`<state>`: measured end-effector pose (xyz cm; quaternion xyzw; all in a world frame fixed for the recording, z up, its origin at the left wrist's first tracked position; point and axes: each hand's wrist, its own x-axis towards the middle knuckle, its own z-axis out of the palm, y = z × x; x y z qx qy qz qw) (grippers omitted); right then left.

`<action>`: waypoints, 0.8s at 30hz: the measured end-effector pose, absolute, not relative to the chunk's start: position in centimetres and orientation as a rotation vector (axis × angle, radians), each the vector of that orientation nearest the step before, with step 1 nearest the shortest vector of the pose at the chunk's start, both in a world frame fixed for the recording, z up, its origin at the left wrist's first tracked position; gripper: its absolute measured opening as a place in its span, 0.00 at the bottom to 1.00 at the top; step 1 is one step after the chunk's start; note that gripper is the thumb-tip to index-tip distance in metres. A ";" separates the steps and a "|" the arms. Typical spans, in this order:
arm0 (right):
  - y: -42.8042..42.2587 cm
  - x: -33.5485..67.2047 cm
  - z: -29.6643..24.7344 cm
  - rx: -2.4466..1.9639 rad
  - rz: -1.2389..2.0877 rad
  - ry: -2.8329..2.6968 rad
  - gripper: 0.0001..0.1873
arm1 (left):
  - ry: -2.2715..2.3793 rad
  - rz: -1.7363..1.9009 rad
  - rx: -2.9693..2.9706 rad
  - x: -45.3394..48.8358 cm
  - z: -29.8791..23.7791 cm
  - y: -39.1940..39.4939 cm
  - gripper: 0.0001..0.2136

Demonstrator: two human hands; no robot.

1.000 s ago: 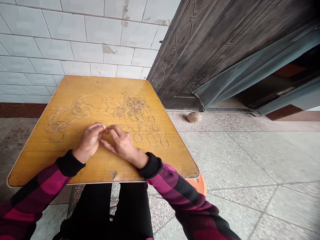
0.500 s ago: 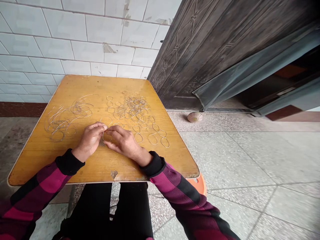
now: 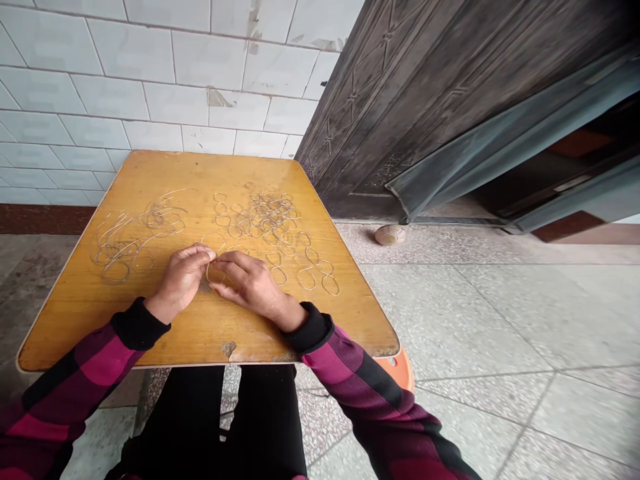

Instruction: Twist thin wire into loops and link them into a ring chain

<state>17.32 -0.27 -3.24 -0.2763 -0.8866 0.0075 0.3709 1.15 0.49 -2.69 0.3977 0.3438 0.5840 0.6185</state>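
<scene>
Compared with the earlier view, the two hands are staying almost in the same place. The right hand [image 3: 253,283] is sitting only a little further toward the right side, and the wire on the desk [image 3: 210,337] is lying as before.

There are two hands at work. The left hand [image 3: 181,280] and the right hand are both resting near the middle of the desk, and their fingers [image 3: 199,251] are closing narrowly together, pinching one thin wire loop [image 3: 208,270] between them. This loop is standing just above the desk surface, and its long axis is running roughly away from the person, but the fingers are hiding part of it.

Two heaps of wire are lying on the desk: a loose tangled heap of wire [image 3: 135,240] on the left and a denser heap of wire loops [image 3: 267,217] toward the far side. Near the right edge, at least three separate figure-eight wire loops [image 3: 315,273] are lying flat, with their long axes pointing toward the far edge.

Pink and black checked sleeves [image 3: 100,353] are reaching in from both sides. A dark metal door [image 3: 400,100] and a white tile wall [image 3: 125,87] are standing beyond the desk, a small round object [image 3: 389,235] is lying on the terrazzo floor [image 3: 475,313], and an orange stool [image 3: 400,368] is showing under the desk corner.
</scene>
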 end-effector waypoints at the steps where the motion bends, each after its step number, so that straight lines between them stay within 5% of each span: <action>1: -0.3 17.3 -3.2 -0.692 0.022 -2.276 0.17 | 0.801 1.351 0.911 1.2 -2.7 0.5 0.04; 7: -0.1 17.9 -2.8 -0.868 0.421 -2.011 0.17 | 0.885 1.358 0.942 1.2 -2.5 0.5 0.05; 14: 0.7 17.6 -3.3 -0.903 1.560 -1.456 0.17 | 0.962 1.321 0.943 1.4 -2.3 0.2 0.06; 24: 0.6 17.2 -3.2 -0.950 1.662 -1.323 0.10 | 0.958 1.234 0.965 1.4 -2.3 0.1 0.06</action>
